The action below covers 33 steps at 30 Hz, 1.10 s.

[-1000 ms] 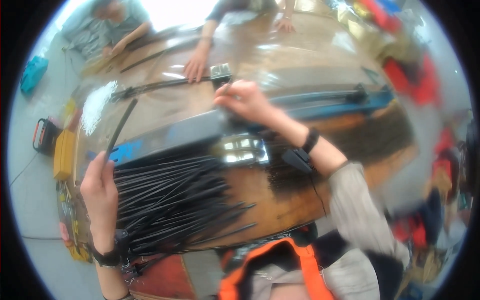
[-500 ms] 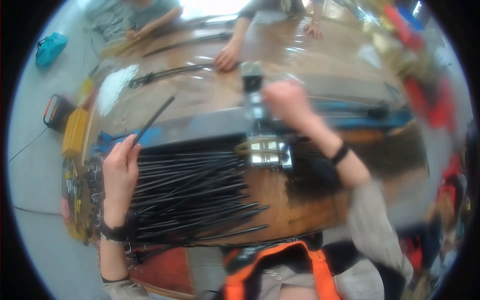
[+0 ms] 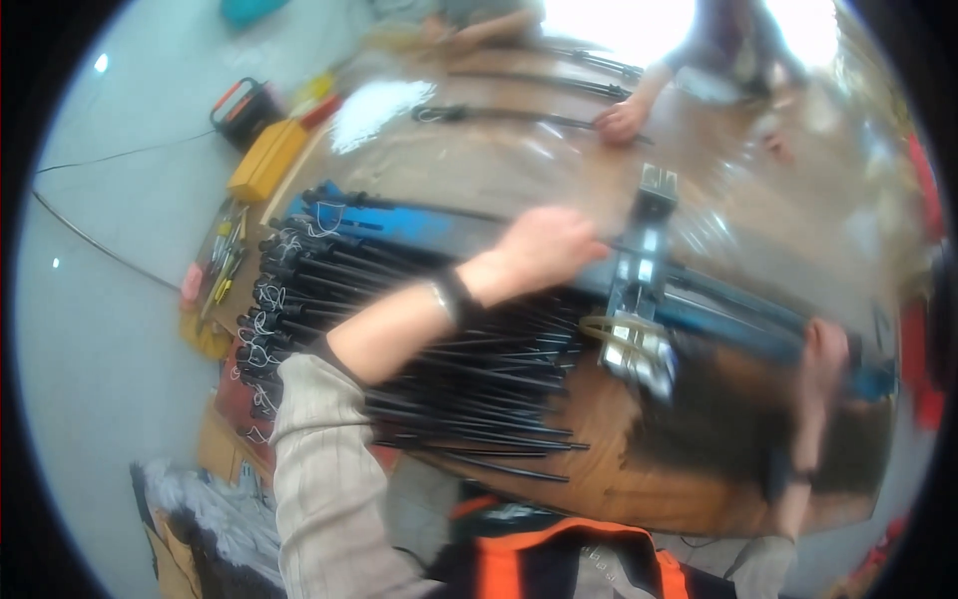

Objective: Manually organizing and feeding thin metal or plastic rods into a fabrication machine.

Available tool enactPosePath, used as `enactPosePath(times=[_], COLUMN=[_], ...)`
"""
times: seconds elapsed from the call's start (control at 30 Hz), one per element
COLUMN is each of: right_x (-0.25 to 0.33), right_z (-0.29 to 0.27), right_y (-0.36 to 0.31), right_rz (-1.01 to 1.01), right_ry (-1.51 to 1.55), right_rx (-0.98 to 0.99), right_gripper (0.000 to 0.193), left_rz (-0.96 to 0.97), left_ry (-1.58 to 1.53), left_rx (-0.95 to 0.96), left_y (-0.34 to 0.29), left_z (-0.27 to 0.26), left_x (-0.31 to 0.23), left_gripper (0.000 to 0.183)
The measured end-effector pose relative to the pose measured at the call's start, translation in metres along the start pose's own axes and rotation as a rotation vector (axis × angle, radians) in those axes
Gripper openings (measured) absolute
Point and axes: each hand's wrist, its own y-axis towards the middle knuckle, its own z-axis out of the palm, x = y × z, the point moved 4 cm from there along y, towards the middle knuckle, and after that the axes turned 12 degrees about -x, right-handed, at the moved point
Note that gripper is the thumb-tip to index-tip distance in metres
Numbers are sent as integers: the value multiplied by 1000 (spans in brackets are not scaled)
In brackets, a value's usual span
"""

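My left hand (image 3: 547,245) is closed on a thin black rod (image 3: 449,209) that lies along a blue-and-grey rail (image 3: 399,222). The rod's left end carries a black fitting and a white cord loop. Just right of that hand, a metal clamp device (image 3: 639,270) with a yellowish ring-shaped part stands across the rail. My right hand (image 3: 824,344), blurred, is at the rail's right end with its fingers curled beside a dark block; what they hold is hidden. Below my left forearm lies a pile of black rods (image 3: 479,384) with cord loops on their left ends.
Across the table, another person's hand (image 3: 621,120) rests on a black rod. White material (image 3: 379,112) lies at the far left. A yellow box (image 3: 267,160) and several hand tools (image 3: 228,255) line the table's left edge. A dark mat (image 3: 718,429) covers the near right.
The view has swung left. My left hand, earlier raised over the pile with a tilted black rod, is now at the rail beside the clamp. My right hand has moved from the clamp to the rail's right end.
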Motion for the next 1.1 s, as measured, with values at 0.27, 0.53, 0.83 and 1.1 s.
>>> enactPosePath(times=[0.27,0.53,0.83,1.1], right_x=[-6,-20,83,130], right_z=[9,4,5,16], right_y=[-9,-19,-37,-42], right_rz=[-10,76,-143,-83], right_ry=[-1,-55,47,271], right_rx=[-58,26,-62,28], right_gripper=[3,9,24,26], left_rz=[-194,-171,-129,-203], left_ry=[-92,-136,32,41], left_rx=[43,32,110,160], left_y=[0,-2,6,3], left_z=[17,12,26,25], left_x=[3,7,-5,-2], left_gripper=[19,20,16,15])
